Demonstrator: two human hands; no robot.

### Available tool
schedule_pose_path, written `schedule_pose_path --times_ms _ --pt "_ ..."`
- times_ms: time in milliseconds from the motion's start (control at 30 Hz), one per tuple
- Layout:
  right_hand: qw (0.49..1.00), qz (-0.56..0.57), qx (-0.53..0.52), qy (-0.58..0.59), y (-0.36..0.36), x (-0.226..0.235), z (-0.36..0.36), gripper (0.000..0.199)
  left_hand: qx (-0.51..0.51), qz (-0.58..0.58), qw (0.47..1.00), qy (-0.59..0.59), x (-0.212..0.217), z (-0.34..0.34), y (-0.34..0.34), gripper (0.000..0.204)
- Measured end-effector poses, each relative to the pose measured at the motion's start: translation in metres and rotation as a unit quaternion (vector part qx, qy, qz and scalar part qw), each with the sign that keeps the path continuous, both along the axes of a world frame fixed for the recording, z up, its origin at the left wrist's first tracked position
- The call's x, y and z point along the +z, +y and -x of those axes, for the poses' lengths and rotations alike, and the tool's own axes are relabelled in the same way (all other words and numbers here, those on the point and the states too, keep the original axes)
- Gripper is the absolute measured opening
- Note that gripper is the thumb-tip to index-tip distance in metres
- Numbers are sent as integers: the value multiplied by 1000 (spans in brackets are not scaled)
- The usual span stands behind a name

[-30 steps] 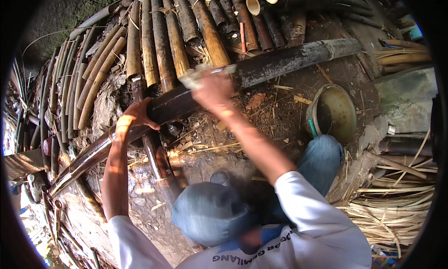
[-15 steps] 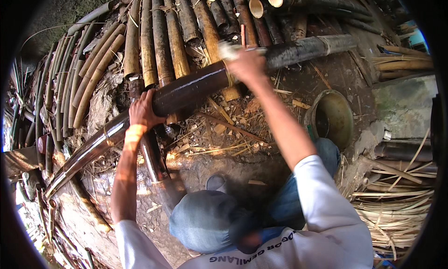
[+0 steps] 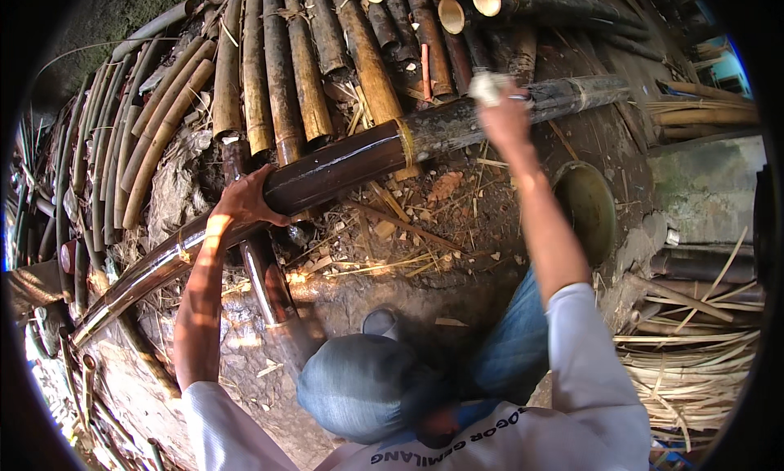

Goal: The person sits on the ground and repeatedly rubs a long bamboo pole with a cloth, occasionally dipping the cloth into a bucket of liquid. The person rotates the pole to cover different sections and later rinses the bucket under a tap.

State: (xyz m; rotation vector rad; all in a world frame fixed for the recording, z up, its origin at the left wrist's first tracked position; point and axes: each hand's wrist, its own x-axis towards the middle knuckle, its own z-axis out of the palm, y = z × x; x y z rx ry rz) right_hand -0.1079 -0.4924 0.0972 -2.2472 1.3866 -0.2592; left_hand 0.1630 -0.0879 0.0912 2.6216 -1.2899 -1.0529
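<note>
A long, thick bamboo pole slants across in front of me, from the lower left up to the far right. Left of a pale yellowish joint its surface is dark brown, wet and glossy; right of that it looks dull and greyish. My left hand grips the glossy part, thumb and fingers laid round it. Over the dull part, my right hand is closed on a whitish wad, pressed against or just above the pole. Motion blurs this hand, and I cannot tell whether the wad is cloth or a scrubbing pad.
Beyond the pole lie rows of bamboo poles. A darker bamboo piece runs beneath the pole toward me. A bucket stands beside my right forearm. Bamboo strips are piled at the right, and shavings litter the ground.
My right hand has slid rightward along the pole with the whitish wad, from the yellowish joint onto the dull part. My left hand stays on the pole, its wrist and forearm shifted slightly left.
</note>
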Motion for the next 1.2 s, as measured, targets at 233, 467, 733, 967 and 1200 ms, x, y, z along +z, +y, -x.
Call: schedule_pose_path --times_ms 233,467,733,967,1200 --pt "898 193 392 -54 258 -60 -107 64 -46 93 994 -47 -14 0 12 126" --pt "974 211 51 65 -22 -10 63 58 -20 -7 997 74 -4 -6 9 133" --pt "941 165 294 -18 195 -52 -107 49 12 -91 972 217 7 -37 -24 121" --pt "960 200 193 -7 104 -25 -69 50 67 48 992 -92 7 -9 69 132" --pt "981 93 165 31 93 -30 -85 53 66 113 965 -226 -36 -13 94 111"
